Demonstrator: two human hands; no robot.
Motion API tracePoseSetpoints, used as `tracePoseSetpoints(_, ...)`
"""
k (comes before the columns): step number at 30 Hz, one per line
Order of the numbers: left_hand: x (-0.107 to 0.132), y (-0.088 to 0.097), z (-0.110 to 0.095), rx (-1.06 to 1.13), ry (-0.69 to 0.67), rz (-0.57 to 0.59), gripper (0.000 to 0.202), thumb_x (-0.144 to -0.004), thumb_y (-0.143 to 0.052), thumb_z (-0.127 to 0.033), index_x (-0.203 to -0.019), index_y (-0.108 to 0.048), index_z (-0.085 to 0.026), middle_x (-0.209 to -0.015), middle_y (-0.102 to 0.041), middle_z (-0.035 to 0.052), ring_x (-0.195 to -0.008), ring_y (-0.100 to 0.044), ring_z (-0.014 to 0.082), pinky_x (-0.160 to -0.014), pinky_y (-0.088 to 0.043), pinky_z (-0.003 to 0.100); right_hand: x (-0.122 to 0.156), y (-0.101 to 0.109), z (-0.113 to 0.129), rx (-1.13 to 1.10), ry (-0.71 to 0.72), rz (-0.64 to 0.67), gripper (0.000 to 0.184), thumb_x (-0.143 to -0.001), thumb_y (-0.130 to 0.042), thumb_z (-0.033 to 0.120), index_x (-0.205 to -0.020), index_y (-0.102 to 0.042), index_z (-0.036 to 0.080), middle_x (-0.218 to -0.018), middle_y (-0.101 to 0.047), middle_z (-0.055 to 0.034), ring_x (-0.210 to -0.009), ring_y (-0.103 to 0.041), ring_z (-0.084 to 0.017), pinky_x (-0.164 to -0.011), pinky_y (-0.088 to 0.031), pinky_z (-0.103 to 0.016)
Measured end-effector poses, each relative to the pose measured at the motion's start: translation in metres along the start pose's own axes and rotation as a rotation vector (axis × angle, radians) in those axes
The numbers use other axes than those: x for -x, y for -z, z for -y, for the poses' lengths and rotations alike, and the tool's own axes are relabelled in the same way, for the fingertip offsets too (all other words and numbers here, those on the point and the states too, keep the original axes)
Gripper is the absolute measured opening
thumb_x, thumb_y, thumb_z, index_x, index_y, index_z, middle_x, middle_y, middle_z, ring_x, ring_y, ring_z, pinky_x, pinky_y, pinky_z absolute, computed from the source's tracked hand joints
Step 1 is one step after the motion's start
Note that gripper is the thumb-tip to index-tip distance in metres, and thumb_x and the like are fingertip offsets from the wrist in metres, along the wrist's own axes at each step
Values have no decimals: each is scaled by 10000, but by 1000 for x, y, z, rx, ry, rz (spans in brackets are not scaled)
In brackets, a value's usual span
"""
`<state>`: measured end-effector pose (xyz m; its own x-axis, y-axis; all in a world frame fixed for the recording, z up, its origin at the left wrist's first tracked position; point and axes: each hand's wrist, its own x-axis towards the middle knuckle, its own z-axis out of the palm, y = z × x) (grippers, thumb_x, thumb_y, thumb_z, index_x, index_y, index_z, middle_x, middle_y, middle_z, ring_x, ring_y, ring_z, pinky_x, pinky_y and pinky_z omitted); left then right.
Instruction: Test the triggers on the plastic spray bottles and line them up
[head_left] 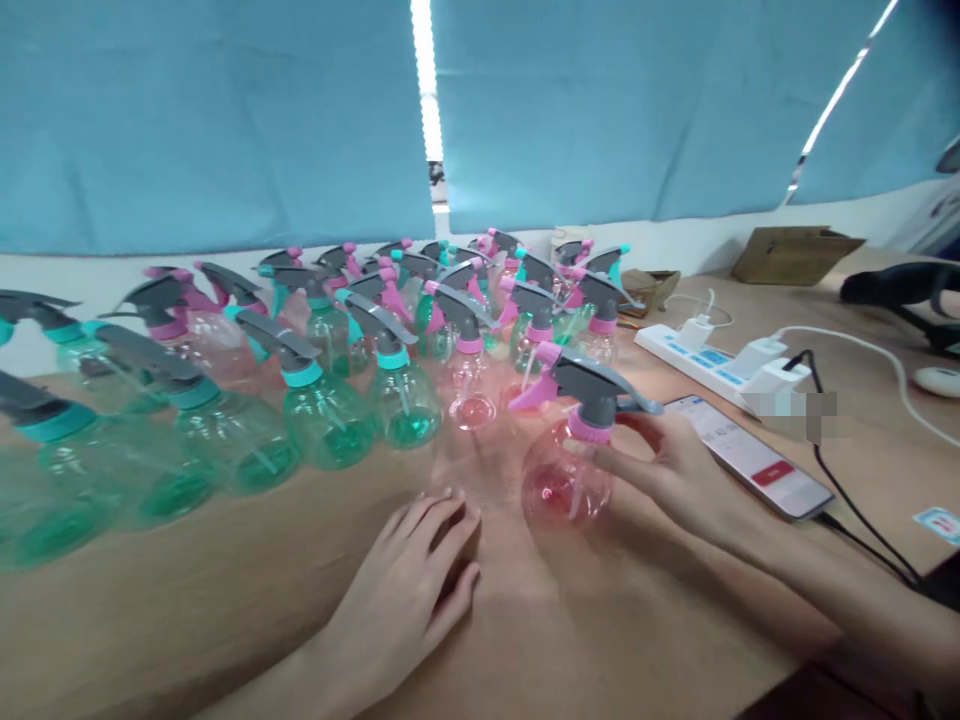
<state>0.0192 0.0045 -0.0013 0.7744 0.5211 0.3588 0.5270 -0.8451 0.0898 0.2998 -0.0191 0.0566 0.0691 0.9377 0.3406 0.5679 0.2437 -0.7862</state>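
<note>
My right hand (667,470) grips a pink spray bottle (566,490) around its neck and upper body, thumb across the front and some fingers hidden behind. The bottle is clear pink plastic with a pink collar and a grey-and-pink trigger head, and it is upright. To its left, my left hand (420,570) rests on the wooden table with relaxed, slightly bent fingers and holds nothing. Beyond the hands stand several more spray bottles, among them a green one (405,405) and a pink one (471,385).
Rows of green spray bottles (330,420) fill the left and back of the table (247,620). Right of my right hand lie a phone (750,455) and a white power strip (697,362) with plugs and cables. A brown box (795,255) sits at the back right.
</note>
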Motion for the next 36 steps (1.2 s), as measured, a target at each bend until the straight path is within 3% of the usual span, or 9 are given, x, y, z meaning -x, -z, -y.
tracePoseSetpoints(6,-37,-14,-20,33,-72,25,329,-909,-482,-173,-1229,-559,-151,-1221,-604,132,-1131,-560,293,-937,-473,473,-6,54,-38,-190,-131,-220,231,-758,-729,422,-858,-682,220,-905,-732,-33,-864,-685,-243,-738,-524,-350)
tracePoseSetpoints(11,-76,-22,-43,130,-135,83,302,-886,-496,-149,-1178,-575,-160,-1195,-606,122,-1141,-546,293,-952,-459,477,-32,104,-66,-86,-119,-406,262,-730,-738,457,-877,-678,249,-963,-741,-53,-929,-684,-295,-797,-532,-420)
tracePoseSetpoints(14,-95,-26,-52,163,-164,93,301,-891,-501,-150,-1185,-564,-170,-1190,-607,116,-1155,-539,295,-958,-454,492,-58,119,-91,-10,-81,-430,263,-729,-721,480,-847,-663,253,-963,-744,-78,-943,-681,-321,-838,-520,-451)
tracePoseSetpoints(18,-110,-30,-58,145,-187,84,311,-893,-514,-168,-1202,-550,-166,-1207,-606,130,-1153,-547,306,-958,-449,523,-89,116,-117,7,-74,-402,295,-773,-667,482,-868,-673,203,-944,-750,-96,-914,-695,-293,-831,-522,-413)
tracePoseSetpoints(21,-114,-32,-61,154,-188,90,312,-888,-531,-170,-1199,-552,-165,-1220,-599,128,-1153,-546,302,-978,-431,528,-99,107,-124,55,-77,-378,306,-751,-691,471,-858,-679,184,-931,-751,-104,-892,-691,-283,-809,-510,-392)
tracePoseSetpoints(27,-113,-34,-58,216,-175,110,285,-897,-520,-164,-1178,-565,-173,-1198,-609,118,-1136,-553,288,-987,-421,529,-96,99,-119,131,-80,-374,357,-732,-691,531,-831,-667,188,-914,-750,-97,-860,-678,-270,-800,-496,-391)
tracePoseSetpoints(36,-105,-35,-58,302,-200,61,272,-926,-474,-156,-1181,-560,-195,-1190,-609,99,-1153,-544,267,-1039,-365,535,-99,94,-128,100,-53,-343,398,-745,-686,517,-945,-686,173,-971,-746,-109,-916,-690,-265,-842,-514,-398)
